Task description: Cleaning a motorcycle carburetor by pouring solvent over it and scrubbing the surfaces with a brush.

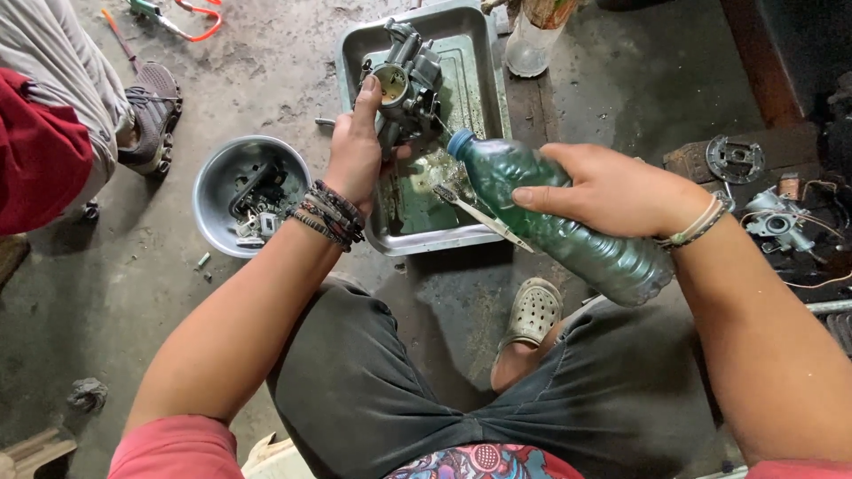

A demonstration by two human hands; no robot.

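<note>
- My left hand [353,155]: closed around grey metal carburettor [406,84], upper centre, over rectangular steel tray [484,106].
- My right hand [612,191]: wrapped around green-tinted plastic bottle [568,226] and thin brush [479,215], centre.
- Risk, I judge: tilted bottle spilling past tray onto concrete floor [266,80].

Round grey metal bowl [222,191] seen on concrete floor, small dark parts and bolts heaped inside. Red-handled tool [191,22] laid at top left. Another person's grey shoe [153,111] planted near bowl. Clear plastic container [531,44] stood beyond tray. Round metal plate [735,158] and small engine part [774,222] with wires placed at right.
</note>
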